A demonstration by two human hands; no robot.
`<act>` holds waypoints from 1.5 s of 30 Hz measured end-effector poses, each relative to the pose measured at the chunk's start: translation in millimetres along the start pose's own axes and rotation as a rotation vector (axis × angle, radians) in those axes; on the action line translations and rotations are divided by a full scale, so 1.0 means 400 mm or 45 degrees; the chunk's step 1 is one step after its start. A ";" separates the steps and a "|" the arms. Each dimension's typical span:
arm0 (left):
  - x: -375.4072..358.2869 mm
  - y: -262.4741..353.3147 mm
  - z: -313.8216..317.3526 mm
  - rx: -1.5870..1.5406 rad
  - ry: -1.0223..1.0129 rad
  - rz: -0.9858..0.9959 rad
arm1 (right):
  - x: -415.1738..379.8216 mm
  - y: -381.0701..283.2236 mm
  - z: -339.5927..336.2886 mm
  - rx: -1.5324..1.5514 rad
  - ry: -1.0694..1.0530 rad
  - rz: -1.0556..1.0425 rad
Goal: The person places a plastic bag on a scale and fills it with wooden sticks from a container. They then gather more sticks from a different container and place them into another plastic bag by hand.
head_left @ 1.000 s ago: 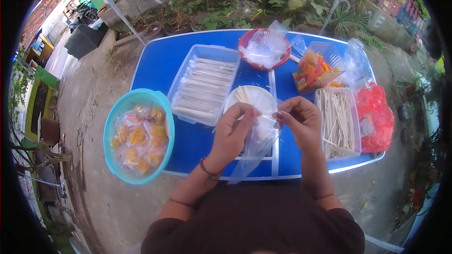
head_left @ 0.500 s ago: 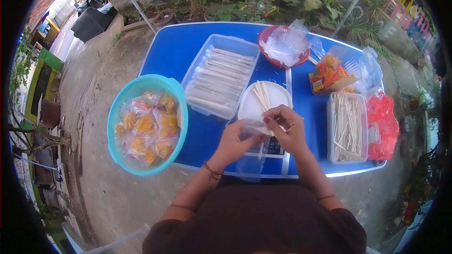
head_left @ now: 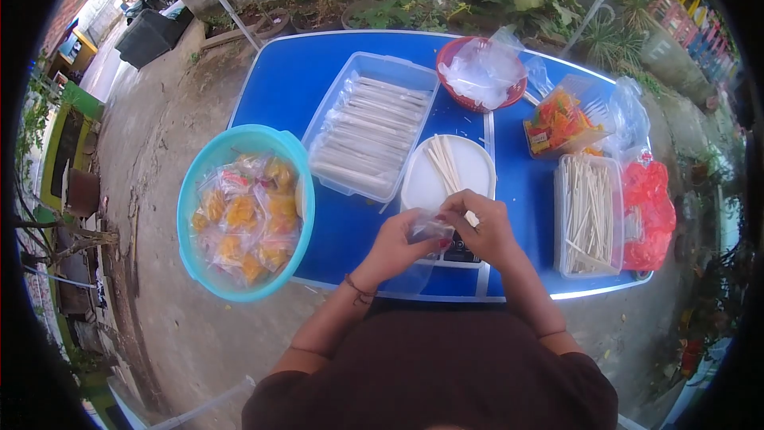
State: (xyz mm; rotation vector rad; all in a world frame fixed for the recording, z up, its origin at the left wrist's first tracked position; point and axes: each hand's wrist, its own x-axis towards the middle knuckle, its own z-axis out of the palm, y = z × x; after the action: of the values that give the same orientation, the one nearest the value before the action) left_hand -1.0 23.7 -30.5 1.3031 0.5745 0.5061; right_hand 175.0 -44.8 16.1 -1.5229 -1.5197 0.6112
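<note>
My left hand [head_left: 395, 246] pinches a clear plastic bag [head_left: 430, 228] near the table's front edge, and the bag hangs down below the fingers. Beside it my right hand [head_left: 485, 226] has its fingertips pressed together at the bag's upper edge. Just beyond the hands, several pale sticks [head_left: 443, 161] lie on a white round-cornered scale [head_left: 476, 161], their near ends reaching my right hand. The scale's dark panel is partly hidden by the hands.
On the blue table [head_left: 296, 72] are a tub of wrapped sticks [head_left: 374, 131], a red basket with plastic bags [head_left: 449, 94], a box of orange packets [head_left: 557, 121], a box of loose sticks [head_left: 589, 215] and a red bag [head_left: 649, 215]. A turquoise basin [head_left: 191, 231] holds yellow bagged food.
My left hand has stayed near its place while the bag's top has bunched up between the hands. My right hand has shifted slightly down.
</note>
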 end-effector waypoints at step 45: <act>-0.016 0.010 -0.014 -0.177 0.171 -0.166 | 0.087 0.056 -0.006 -0.697 0.073 0.307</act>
State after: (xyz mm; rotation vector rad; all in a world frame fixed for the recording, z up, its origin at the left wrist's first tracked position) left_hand -9.6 24.3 -26.9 1.0974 0.7189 0.5189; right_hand 193.5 -8.9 6.6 -2.1405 -1.5456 0.2867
